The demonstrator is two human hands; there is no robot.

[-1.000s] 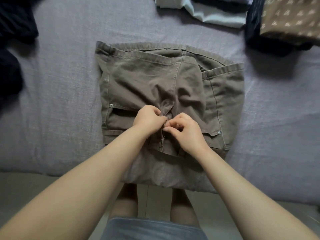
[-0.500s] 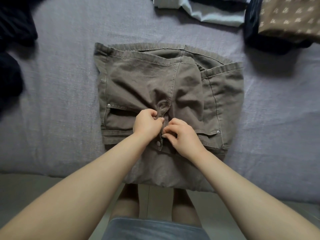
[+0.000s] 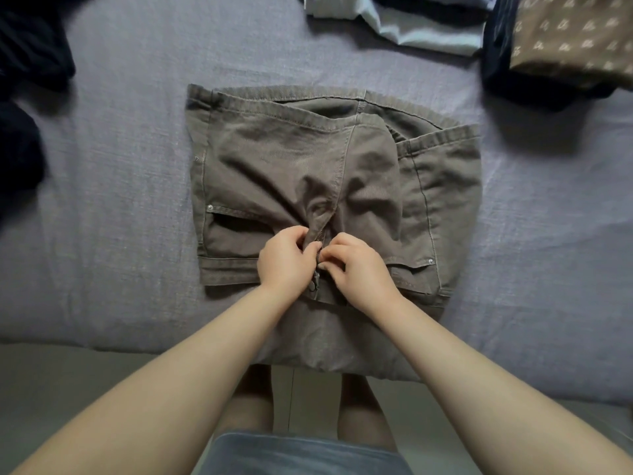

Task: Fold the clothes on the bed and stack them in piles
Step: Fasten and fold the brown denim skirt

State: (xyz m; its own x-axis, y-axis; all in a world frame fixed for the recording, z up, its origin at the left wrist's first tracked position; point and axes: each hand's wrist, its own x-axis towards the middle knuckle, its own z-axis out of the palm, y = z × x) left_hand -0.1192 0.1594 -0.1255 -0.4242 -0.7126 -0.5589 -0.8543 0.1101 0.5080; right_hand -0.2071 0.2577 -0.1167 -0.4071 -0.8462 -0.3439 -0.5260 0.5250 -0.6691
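A pair of brown-grey trousers (image 3: 281, 166) lies folded on the grey bed (image 3: 120, 207), waistband toward me and the lower part hanging over the bed's near edge. My left hand (image 3: 286, 260) pinches the fabric on the left side of the fly. My right hand (image 3: 356, 265) pinches the right side of the fly, fingers curled at the zip. A metal button (image 3: 312, 286) shows just below my hands. The cloth bunches up above my fingers.
Dark clothes (image 3: 24, 97) lie at the left edge of the bed. At the back right are a pale blue garment (image 3: 421, 32) and a brown patterned folded garment (image 3: 575, 36) on dark cloth (image 3: 496, 73). The floor and my legs show below the bed's edge.
Both hands slid down the fly toward me, then back up a little. The fabric above them has gathered into tighter wrinkles.
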